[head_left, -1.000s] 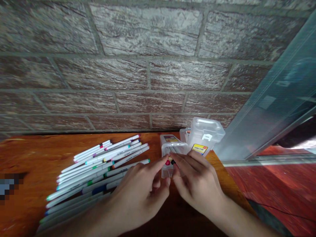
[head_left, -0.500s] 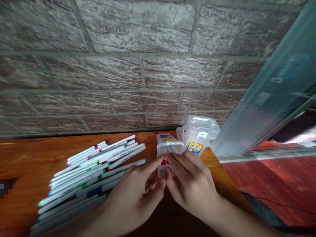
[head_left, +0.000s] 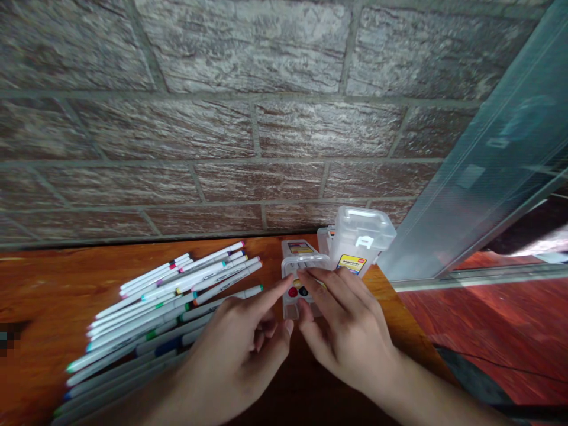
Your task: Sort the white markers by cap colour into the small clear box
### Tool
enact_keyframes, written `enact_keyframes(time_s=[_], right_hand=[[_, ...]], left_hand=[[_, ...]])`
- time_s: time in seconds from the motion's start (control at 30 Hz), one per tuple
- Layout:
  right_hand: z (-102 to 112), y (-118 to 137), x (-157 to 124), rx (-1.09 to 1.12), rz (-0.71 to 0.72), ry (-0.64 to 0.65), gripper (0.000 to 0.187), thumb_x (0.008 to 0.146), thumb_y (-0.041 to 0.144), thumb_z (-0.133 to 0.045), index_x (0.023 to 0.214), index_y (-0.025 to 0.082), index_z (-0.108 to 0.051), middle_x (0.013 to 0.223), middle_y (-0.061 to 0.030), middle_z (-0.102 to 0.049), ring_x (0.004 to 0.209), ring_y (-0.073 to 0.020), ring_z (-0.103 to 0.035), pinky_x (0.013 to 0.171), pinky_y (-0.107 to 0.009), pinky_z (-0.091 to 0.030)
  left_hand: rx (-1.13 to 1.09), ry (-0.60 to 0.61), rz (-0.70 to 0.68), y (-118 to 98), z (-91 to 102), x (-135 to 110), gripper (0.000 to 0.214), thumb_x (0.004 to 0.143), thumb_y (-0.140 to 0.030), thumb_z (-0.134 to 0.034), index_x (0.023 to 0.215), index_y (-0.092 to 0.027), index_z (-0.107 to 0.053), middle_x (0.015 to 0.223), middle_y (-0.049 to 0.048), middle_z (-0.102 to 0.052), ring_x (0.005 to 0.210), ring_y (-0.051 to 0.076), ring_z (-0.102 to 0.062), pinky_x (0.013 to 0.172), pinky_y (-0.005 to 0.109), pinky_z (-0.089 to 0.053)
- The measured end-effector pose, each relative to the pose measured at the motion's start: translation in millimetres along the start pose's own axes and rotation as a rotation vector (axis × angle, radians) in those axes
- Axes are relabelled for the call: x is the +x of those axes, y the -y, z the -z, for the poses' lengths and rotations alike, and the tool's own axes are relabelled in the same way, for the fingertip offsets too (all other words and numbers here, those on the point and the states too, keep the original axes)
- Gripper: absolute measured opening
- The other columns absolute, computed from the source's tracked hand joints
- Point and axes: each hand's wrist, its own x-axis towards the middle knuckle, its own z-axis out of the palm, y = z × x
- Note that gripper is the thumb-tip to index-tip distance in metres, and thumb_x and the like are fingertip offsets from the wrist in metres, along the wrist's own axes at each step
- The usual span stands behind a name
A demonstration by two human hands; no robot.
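Observation:
A clear plastic marker case [head_left: 290,307] stands with its lid open on the table. Ends of a red marker [head_left: 293,291], a black marker [head_left: 303,291] and a yellow one show inside. At the case's left rim is my left hand [head_left: 248,346], index finger and thumb stretched apart, other fingers curled, nothing visible between them. My right hand [head_left: 350,322] reaches over the case's right side. Its index finger and thumb are apart, with the marker ends showing between them. Those fingers hide part of the case, and a small yellow-green bit peeks out under them.
Many white markers [head_left: 177,302] with coloured ends lie in a row at left. A taller, closed clear case [head_left: 366,236] with a yellow label stands behind my right hand, another case behind it. A brick wall [head_left: 266,130] backs the wooden table [head_left: 35,296]; a glass panel [head_left: 465,177] rises at right.
My fingertips have drawn apart over the case. My left hand has shifted slightly left, and the red, black and yellow marker ends show more fully.

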Motion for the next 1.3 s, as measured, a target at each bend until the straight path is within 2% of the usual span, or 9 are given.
enact_keyframes(time_s=[0.3,0.53,0.67,0.87,0.97,1.07,1.17,1.3], right_hand=[[-4,-6,1,0.021,-0.016,0.041,0.032,0.101,0.017,-0.059,0.128,0.008,-0.073,0.113,-0.0137,-0.079,0.100,-0.0318,-0.070,0.090,-0.047,-0.058],[0,-6,13,-0.106,-0.079,0.163,0.028,0.102,0.026,-0.060,0.121,0.014,-0.076,0.098,-0.0088,-0.079,0.087,-0.0308,-0.071,0.074,-0.043,-0.056],[1,-2,19,-0.161,-0.084,0.198,0.026,0.101,0.028,-0.061,0.116,0.015,-0.078,0.090,-0.0073,-0.079,0.086,-0.0308,-0.072,0.071,-0.040,-0.052],[-4,0,27,-0.282,0.018,0.132,0.014,0.096,0.016,-0.068,0.099,0.013,-0.080,0.072,-0.0056,-0.075,0.071,-0.0278,-0.068,0.064,-0.038,-0.044],[2,2,27,-0.330,0.064,0.099,0.009,0.093,0.013,-0.071,0.097,0.012,-0.079,0.070,-0.0058,-0.073,0.067,-0.0273,-0.066,0.062,-0.038,-0.041],[12,7,23,-0.328,0.098,0.048,0.011,0.096,0.013,-0.068,0.092,0.012,-0.078,0.068,-0.0052,-0.072,0.065,-0.0262,-0.063,0.062,-0.038,-0.040],[17,17,17,-0.301,0.129,0.023,0.015,0.098,0.012,-0.064,0.090,0.012,-0.077,0.066,-0.0043,-0.068,0.061,-0.0254,-0.060,0.062,-0.039,-0.038],[13,25,14,-0.278,0.166,0.028,0.012,0.097,0.012,-0.065,0.093,0.009,-0.076,0.066,-0.0041,-0.066,0.060,-0.0254,-0.058,0.060,-0.039,-0.037]], left_hand=[[0.057,-0.015,-0.030,2,-2.0,-2,0.049,0.097,-0.022,-0.052,0.146,-0.019,-0.058,0.068,-0.0059,-0.071,0.052,0.010,-0.061,0.050,0.019,-0.044],[-0.012,-0.160,0.033,7,9.1,2,0.042,0.101,-0.026,-0.051,0.142,-0.021,-0.061,0.055,-0.0082,-0.062,0.051,0.012,-0.058,0.051,0.021,-0.042],[-0.035,-0.173,0.026,9,12.6,5,0.041,0.101,-0.026,-0.052,0.141,-0.021,-0.061,0.056,-0.0082,-0.062,0.051,0.012,-0.058,0.052,0.022,-0.042],[-0.021,-0.174,-0.006,10,12.1,4,0.039,0.099,-0.022,-0.053,0.136,-0.021,-0.064,0.059,-0.0075,-0.066,0.053,0.012,-0.061,0.055,0.022,-0.044],[-0.016,-0.182,-0.019,9,12.8,3,0.037,0.098,-0.021,-0.054,0.133,-0.021,-0.066,0.058,-0.0078,-0.066,0.052,0.011,-0.061,0.053,0.021,-0.043],[-0.003,-0.168,-0.038,9,11.3,3,0.035,0.097,-0.020,-0.054,0.129,-0.021,-0.068,0.058,-0.0082,-0.066,0.050,0.010,-0.060,0.052,0.020,-0.042],[0.030,-0.127,-0.058,11,6.8,3,0.035,0.095,-0.019,-0.054,0.126,-0.020,-0.070,0.062,-0.0070,-0.068,0.051,0.010,-0.060,0.050,0.021,-0.041],[0.063,-0.027,-0.033,14,-0.2,2,0.039,0.095,-0.019,-0.052,0.131,-0.021,-0.068,0.070,-0.0052,-0.074,0.056,0.012,-0.065,0.054,0.022,-0.044]])
